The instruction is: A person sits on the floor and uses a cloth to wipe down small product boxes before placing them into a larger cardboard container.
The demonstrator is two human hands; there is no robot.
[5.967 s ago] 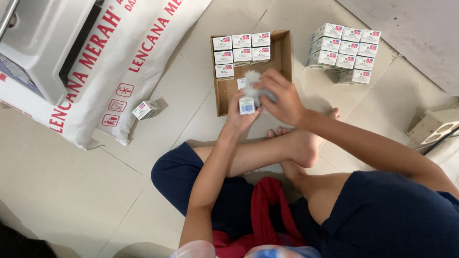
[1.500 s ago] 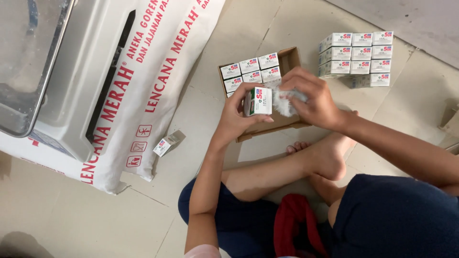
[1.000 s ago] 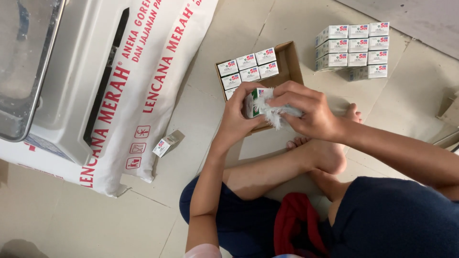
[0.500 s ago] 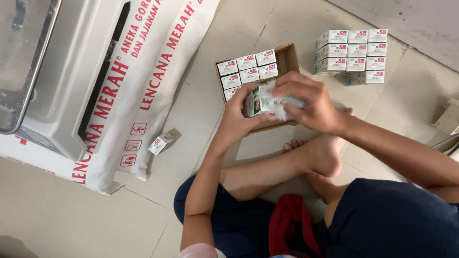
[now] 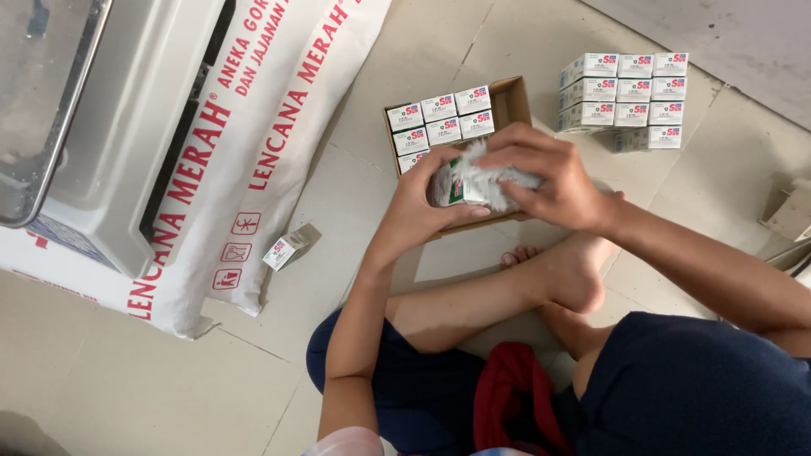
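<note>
On the tiled floor (image 5: 152, 388), at the left side, a large white sack with red print (image 5: 253, 160) lies partly under a grey metal appliance (image 5: 110, 127). Just beside the lower edge of the sack, one small white box (image 5: 287, 247) lies alone on its side.

Near the middle of the floor stands an open brown cardboard carton (image 5: 513, 97). In its far part, rows of small white boxes with red marks (image 5: 441, 118) stand tightly together. The near part of the carton is hidden by the hands.

The left hand (image 5: 422, 207) is above the near part of the carton. Its grip is closed around a small white and green box (image 5: 452, 181), with the thumb along the bottom of it. The right hand (image 5: 549, 173) comes from the right and covers the same box from above. Its fingers pinch a crumpled clear plastic wrap (image 5: 490, 169) that sits around the box. So the box is held between both hands, just over the carton.

To the right of the carton, well apart from the hands, a neat stack of the same white boxes (image 5: 625, 101) stands on the floor. At the right edge, a part of another cardboard piece (image 5: 790, 211) shows.

The person sits on the floor with crossed bare legs (image 5: 507, 295), in dark blue clothes.
</note>
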